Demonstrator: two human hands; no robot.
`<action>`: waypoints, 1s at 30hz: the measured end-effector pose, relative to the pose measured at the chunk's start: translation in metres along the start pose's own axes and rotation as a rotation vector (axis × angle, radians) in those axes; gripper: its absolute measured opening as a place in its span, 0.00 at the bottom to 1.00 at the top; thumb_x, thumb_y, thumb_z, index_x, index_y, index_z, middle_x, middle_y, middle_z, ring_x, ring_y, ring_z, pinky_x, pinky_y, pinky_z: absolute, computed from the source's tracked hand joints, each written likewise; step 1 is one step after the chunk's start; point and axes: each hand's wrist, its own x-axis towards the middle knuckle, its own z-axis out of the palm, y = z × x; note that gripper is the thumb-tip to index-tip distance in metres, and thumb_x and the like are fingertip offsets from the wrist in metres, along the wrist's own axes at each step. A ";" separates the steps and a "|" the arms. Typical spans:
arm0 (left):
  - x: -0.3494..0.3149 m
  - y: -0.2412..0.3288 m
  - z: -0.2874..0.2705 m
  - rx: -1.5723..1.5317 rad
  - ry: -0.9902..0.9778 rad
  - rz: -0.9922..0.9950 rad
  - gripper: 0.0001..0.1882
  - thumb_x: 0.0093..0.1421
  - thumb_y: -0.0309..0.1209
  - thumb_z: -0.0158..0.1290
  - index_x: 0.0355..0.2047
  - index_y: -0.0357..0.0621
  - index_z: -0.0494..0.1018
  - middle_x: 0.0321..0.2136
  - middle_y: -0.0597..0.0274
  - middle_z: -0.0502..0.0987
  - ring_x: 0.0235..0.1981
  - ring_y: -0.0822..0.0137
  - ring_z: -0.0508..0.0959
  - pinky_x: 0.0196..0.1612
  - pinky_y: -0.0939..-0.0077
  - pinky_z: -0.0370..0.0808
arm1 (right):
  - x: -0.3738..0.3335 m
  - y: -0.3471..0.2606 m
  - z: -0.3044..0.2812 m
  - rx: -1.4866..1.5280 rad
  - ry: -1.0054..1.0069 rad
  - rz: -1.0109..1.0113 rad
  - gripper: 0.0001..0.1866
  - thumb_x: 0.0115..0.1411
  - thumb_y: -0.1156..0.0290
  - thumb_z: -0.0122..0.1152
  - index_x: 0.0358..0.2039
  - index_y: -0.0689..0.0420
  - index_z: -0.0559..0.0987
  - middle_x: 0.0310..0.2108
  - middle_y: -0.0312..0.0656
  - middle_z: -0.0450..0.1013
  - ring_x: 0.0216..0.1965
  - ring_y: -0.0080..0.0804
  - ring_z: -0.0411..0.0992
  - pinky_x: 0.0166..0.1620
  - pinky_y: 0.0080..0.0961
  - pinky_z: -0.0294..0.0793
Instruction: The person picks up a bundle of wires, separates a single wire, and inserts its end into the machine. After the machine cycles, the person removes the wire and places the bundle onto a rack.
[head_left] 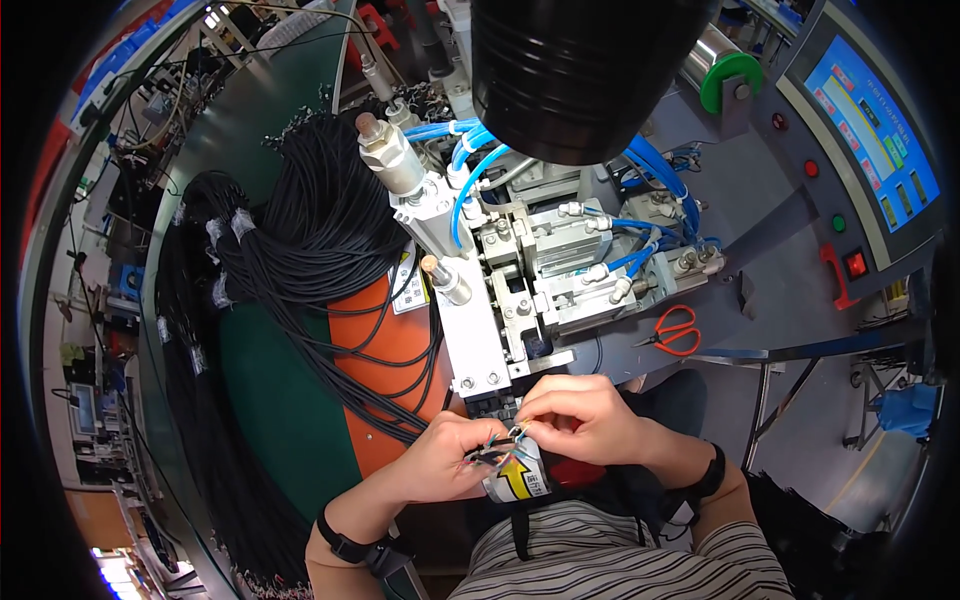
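Observation:
Low in the middle, my left hand is closed round a bunch of thin coloured wires, whose loose ends fan out past the fingers. Close against it, my right hand pinches the tips of some wires between thumb and fingertips; a small light-coloured piece shows there, too small to name. Both hands are just in front of the near end of a metal press machine. Below them is a white label with a yellow arrow. My fingers hide part of the wires.
Bundles of black cables are heaped on the green and orange surface at left. Orange-handled scissors lie on the grey bench to the right. A black cylinder hangs over the machine. A touch screen stands at far right.

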 end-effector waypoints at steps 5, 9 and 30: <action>0.001 0.002 -0.001 0.003 0.047 -0.041 0.04 0.57 0.24 0.55 0.32 0.39 0.72 0.20 0.60 0.74 0.19 0.61 0.75 0.26 0.74 0.70 | 0.000 0.003 0.001 -0.251 0.055 -0.116 0.06 0.60 0.81 0.61 0.39 0.67 0.81 0.34 0.40 0.77 0.26 0.19 0.75 0.25 0.15 0.72; 0.000 0.001 -0.004 -0.039 0.006 0.002 0.07 0.54 0.21 0.56 0.33 0.38 0.72 0.21 0.58 0.76 0.21 0.60 0.75 0.27 0.74 0.71 | 0.000 0.002 0.001 0.038 0.010 0.023 0.07 0.61 0.81 0.60 0.39 0.67 0.81 0.33 0.40 0.77 0.26 0.19 0.75 0.26 0.14 0.74; -0.006 -0.002 0.026 0.914 0.270 0.192 0.26 0.47 0.25 0.55 0.50 0.37 0.74 0.32 0.62 0.73 0.27 0.65 0.74 0.27 0.73 0.72 | 0.000 -0.007 0.009 -0.947 0.075 -0.020 0.03 0.51 0.74 0.63 0.25 0.58 0.77 0.23 0.38 0.69 0.19 0.36 0.72 0.22 0.30 0.72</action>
